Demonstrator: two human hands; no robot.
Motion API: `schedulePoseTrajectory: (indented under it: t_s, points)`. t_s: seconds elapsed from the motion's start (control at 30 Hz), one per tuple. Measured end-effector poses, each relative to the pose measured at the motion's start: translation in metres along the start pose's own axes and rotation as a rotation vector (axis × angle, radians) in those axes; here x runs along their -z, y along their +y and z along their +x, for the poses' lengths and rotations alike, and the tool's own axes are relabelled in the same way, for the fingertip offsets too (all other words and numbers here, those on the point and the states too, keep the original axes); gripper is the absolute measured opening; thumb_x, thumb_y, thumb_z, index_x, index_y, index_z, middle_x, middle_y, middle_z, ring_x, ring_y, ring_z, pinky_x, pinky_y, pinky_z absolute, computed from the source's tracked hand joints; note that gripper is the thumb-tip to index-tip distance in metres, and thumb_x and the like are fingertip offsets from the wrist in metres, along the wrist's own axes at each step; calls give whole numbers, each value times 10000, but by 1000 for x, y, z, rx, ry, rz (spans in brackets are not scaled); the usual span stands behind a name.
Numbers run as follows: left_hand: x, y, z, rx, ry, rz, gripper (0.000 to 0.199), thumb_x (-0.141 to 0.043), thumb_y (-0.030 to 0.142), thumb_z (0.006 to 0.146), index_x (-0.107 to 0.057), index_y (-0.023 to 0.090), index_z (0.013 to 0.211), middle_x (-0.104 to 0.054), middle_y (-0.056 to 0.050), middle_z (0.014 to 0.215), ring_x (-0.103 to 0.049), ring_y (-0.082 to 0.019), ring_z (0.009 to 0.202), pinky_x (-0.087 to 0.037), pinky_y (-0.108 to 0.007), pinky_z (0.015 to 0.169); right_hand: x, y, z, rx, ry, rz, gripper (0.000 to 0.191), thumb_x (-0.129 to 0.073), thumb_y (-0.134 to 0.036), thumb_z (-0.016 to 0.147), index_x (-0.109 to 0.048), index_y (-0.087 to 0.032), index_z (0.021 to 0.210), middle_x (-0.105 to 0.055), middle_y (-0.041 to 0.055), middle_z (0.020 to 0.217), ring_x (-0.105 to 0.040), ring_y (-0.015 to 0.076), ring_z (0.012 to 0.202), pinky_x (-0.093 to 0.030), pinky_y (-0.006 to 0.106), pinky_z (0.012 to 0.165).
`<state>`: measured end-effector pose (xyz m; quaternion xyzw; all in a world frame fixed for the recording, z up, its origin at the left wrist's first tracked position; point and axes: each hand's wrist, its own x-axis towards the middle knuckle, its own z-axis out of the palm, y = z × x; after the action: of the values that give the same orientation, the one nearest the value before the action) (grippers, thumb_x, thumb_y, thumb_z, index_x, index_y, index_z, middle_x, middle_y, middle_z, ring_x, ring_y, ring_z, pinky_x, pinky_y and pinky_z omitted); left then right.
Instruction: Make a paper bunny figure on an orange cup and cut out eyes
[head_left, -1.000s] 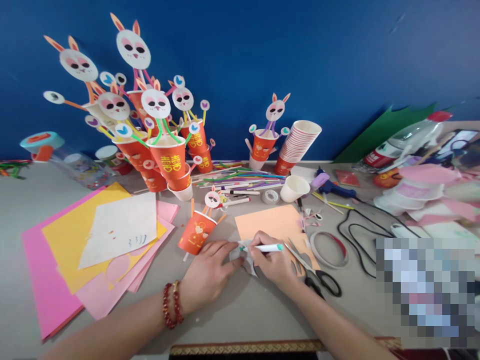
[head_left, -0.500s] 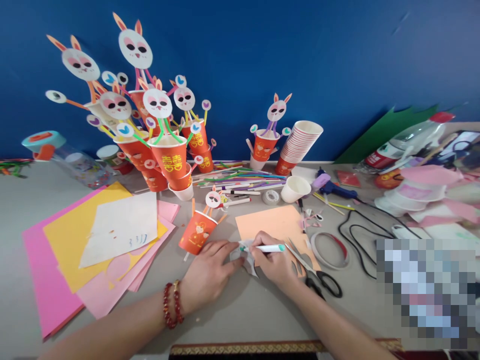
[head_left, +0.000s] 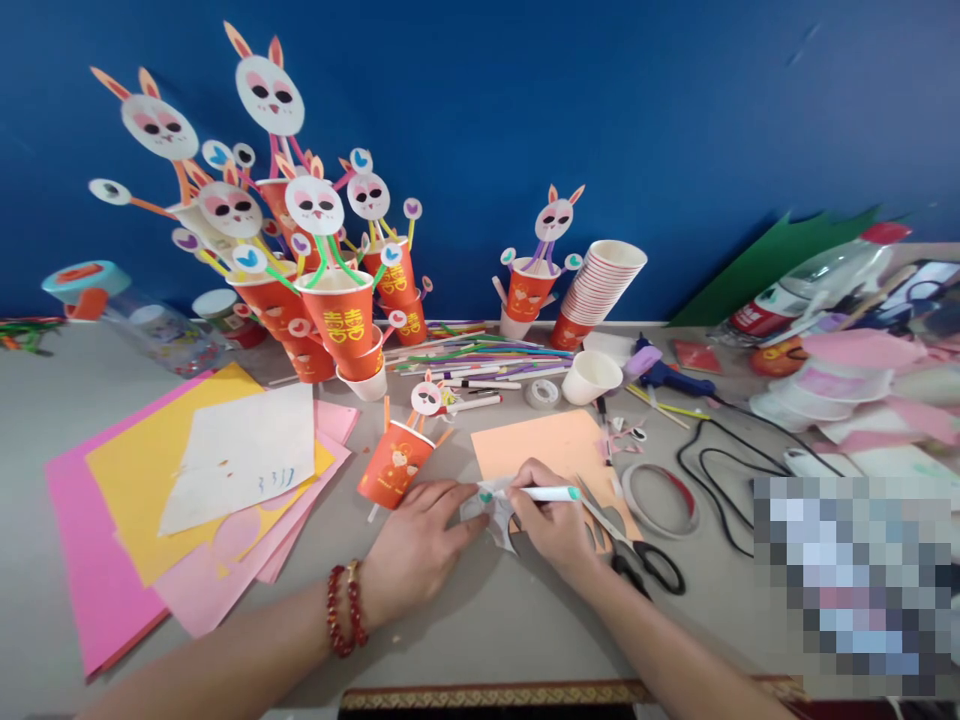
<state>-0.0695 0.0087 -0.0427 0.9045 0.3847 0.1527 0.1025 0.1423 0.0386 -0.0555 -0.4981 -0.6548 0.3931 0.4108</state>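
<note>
My right fingers [head_left: 529, 500] pinch the marker [head_left: 553, 493] for fine control. My left fingers [head_left: 442, 497], slightly spread, steady the paper [head_left: 501, 515].

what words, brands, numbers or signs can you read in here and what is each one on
"囍", yellow, on the red cup with green stems.
"囍" again, on two stacked red cups behind it.
Blue curved marks on the white sheet look like 3s, but I can't tell if they are numbers.
Too blurred to read: the red bottle label.
Too small: the yellow print on the tilted cup.
</note>
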Motion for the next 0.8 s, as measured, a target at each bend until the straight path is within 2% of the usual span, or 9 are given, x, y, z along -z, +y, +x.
schedulePoseTrajectory:
  t_s: [0.17, 0.33, 0.67, 0.8]
  points:
    - [1, 0, 0, 2, -2, 5, 381, -504, 152, 903, -588, 259, 1260, -564, -97, 1357, -538, -287, 1173, -474, -466, 931, 0, -3, 0, -14, -44, -18, 164, -512, -208, 838, -491, -220, 675, -479, -48, 548, -460, 120, 503, -343, 217, 480]
    - [2, 0, 1, 4, -6, 8, 406, -514, 127, 885, -586, 261, 1262, -561, -93, 1362, -533, -281, 1184, -472, -456, 941, 0, -5, 0, -31, -8, -1, 177, -513, -215, 844, -487, -222, 669, -450, -51, 545, -440, 115, 484, -342, 210, 455]
    - [2, 0, 1, 4, -14, 7, 383, -500, 139, 902, -590, 256, 1255, -560, -99, 1361, -533, -289, 1184, -476, -464, 933, 0, -5, -1, -59, -38, 6, 168, -519, -217, 850, -504, -218, 683, -476, -47, 548, -460, 118, 494, -361, 211, 463]
    - [1, 0, 1, 2, -20, 2, 381, -495, 155, 915, -582, 261, 1271, -556, -97, 1366, -528, -287, 1186, -473, -466, 935, 0, -4, 0, -14, 18, 40, 167, -530, -212, 833, -503, -212, 668, -473, -45, 573, -446, 116, 511, -358, 218, 483]
